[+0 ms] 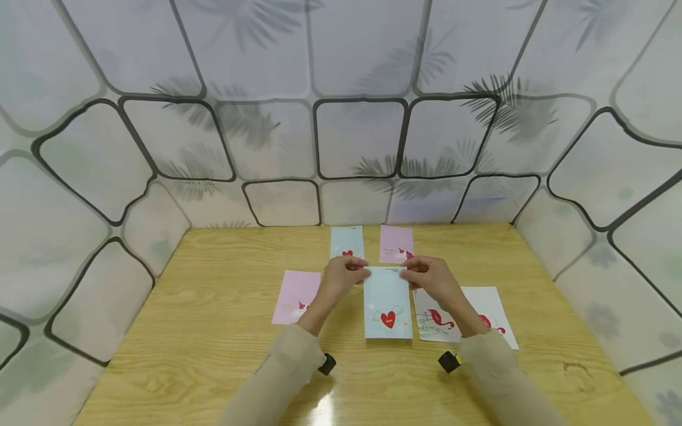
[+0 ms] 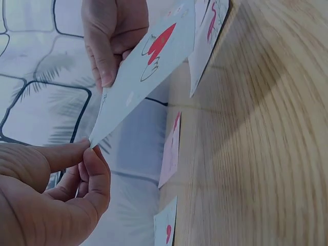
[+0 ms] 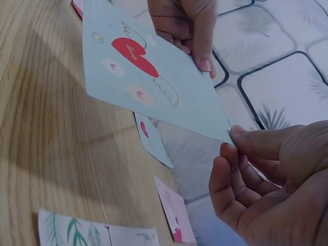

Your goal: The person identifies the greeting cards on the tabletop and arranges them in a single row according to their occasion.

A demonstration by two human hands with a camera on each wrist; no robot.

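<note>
Between my two hands a light blue card with a red winged heart is held above the table. My left hand pinches its far left corner between thumb and fingers. At the far right corner my right hand pinches it the same way. In the left wrist view the thumb and fingertips of the left hand meet on the card's corner. The right wrist view has the right hand gripping the opposite corner, with the card tilted and its heart side showing.
On the wooden table lie a pink card at left, another blue heart card and a pink card at the back. Two white flamingo cards lie at right. Patterned cloth walls surround the table.
</note>
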